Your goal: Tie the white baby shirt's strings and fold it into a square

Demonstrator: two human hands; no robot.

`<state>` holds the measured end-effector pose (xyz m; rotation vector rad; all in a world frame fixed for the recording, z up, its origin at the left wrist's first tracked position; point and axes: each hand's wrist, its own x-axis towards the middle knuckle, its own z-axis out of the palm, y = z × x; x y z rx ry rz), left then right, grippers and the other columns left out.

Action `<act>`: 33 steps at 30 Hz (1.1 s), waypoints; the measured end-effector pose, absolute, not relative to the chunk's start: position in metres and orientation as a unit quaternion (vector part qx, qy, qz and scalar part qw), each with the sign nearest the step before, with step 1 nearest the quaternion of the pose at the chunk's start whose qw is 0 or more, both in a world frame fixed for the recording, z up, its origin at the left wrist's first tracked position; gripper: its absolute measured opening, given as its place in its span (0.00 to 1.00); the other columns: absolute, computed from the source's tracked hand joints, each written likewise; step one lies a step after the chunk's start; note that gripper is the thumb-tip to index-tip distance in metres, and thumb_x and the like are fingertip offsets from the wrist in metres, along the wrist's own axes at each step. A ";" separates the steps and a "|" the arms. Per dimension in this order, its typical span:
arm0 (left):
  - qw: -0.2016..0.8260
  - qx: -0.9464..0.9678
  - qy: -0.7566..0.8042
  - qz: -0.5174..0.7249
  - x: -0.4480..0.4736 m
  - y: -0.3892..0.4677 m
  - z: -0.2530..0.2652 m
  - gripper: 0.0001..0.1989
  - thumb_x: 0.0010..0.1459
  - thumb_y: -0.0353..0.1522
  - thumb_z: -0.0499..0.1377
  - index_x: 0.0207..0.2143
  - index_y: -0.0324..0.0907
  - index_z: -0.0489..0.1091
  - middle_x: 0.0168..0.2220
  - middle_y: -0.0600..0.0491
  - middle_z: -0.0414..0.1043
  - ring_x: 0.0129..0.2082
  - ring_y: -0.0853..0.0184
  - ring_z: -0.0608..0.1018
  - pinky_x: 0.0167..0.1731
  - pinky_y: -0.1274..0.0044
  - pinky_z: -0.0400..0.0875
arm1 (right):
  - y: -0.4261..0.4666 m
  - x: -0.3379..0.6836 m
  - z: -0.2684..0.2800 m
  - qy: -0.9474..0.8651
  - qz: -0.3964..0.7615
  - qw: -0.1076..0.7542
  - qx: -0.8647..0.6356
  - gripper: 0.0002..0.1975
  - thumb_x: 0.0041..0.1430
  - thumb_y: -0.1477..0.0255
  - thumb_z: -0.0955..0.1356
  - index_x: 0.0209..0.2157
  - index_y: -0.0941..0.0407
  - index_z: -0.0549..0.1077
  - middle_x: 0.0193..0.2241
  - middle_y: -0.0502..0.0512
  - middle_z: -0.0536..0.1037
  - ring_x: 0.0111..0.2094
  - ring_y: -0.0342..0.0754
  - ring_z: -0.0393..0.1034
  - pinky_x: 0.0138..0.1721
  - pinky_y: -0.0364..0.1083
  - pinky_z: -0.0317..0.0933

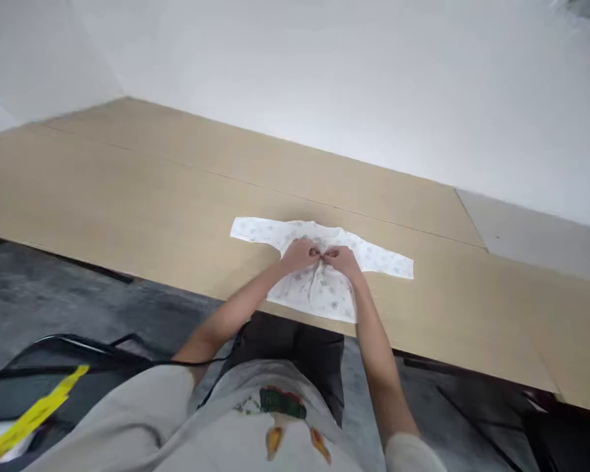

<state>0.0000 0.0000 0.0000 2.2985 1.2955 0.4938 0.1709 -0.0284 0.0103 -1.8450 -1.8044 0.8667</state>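
A small white long-sleeved baby shirt with a grey print lies spread on the wooden table, neckline away from me and sleeves stretched to both sides. Both hands meet at the middle of its front, fingertips close together. My left hand is closed in a pinch on the fabric at the front opening. Beside it, my right hand pinches the other side of the same opening. Any fastener between the fingers is too small to make out.
The light wooden table runs along a white wall, with a seam along its length. A grey-white panel is at the right. Below left are a dark chair and a yellow strap; a cable crosses my left arm.
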 end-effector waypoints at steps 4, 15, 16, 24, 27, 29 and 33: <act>0.225 0.829 0.479 0.180 0.001 0.005 0.003 0.12 0.52 0.36 0.57 0.30 0.40 0.78 0.26 0.51 0.75 0.32 0.64 0.74 0.38 0.75 0.64 | -0.022 0.169 0.014 -0.643 0.305 0.238 -0.661 0.04 0.47 0.73 0.71 0.27 0.59 0.78 0.24 0.53 0.78 0.29 0.45 0.71 0.30 0.40 0.59; 0.238 0.831 0.448 0.228 0.012 0.023 0.014 0.11 0.50 0.34 0.57 0.26 0.40 0.77 0.22 0.54 0.71 0.28 0.68 0.71 0.43 0.74 0.63 | -0.005 0.180 0.035 -0.592 0.415 0.256 -0.642 0.04 0.46 0.76 0.67 0.23 0.61 0.75 0.11 0.46 0.66 0.13 0.37 0.56 0.16 0.37 0.51; 0.232 0.832 0.447 0.232 0.013 0.024 0.014 0.11 0.50 0.34 0.56 0.26 0.39 0.77 0.22 0.54 0.71 0.29 0.68 0.71 0.44 0.73 0.62 | -0.003 0.180 0.034 -0.584 0.417 0.260 -0.646 0.04 0.46 0.76 0.67 0.22 0.61 0.74 0.11 0.46 0.67 0.13 0.37 0.56 0.16 0.37 0.51; 0.218 0.832 0.438 0.263 0.015 0.033 0.013 0.11 0.52 0.34 0.55 0.31 0.39 0.76 0.28 0.53 0.72 0.33 0.66 0.72 0.44 0.74 0.63 | 0.010 0.178 0.029 -0.551 0.421 0.322 -0.645 0.08 0.45 0.76 0.68 0.16 0.60 0.70 0.10 0.47 0.66 0.13 0.36 0.56 0.15 0.37 0.51; 0.221 0.836 0.426 0.266 0.013 0.037 0.011 0.12 0.53 0.34 0.53 0.29 0.39 0.75 0.25 0.53 0.71 0.30 0.67 0.70 0.39 0.75 0.63 | 0.009 0.175 0.033 -0.531 0.455 0.333 -0.632 0.10 0.47 0.75 0.69 0.15 0.60 0.70 0.12 0.48 0.67 0.13 0.36 0.56 0.14 0.37 0.50; 0.217 0.840 0.417 0.270 0.012 0.038 0.009 0.13 0.54 0.36 0.53 0.28 0.39 0.74 0.25 0.53 0.70 0.29 0.67 0.69 0.37 0.75 0.62 | 0.007 0.173 0.036 -0.518 0.477 0.334 -0.626 0.11 0.49 0.74 0.70 0.16 0.61 0.70 0.13 0.50 0.69 0.13 0.36 0.56 0.13 0.37 0.48; 0.213 0.847 0.404 0.273 0.011 0.037 0.008 0.14 0.56 0.37 0.52 0.29 0.39 0.74 0.25 0.54 0.69 0.29 0.68 0.69 0.36 0.75 0.62 | 0.006 0.172 0.039 -0.502 0.496 0.340 -0.621 0.11 0.48 0.72 0.72 0.17 0.61 0.71 0.14 0.51 0.70 0.14 0.36 0.56 0.13 0.37 0.48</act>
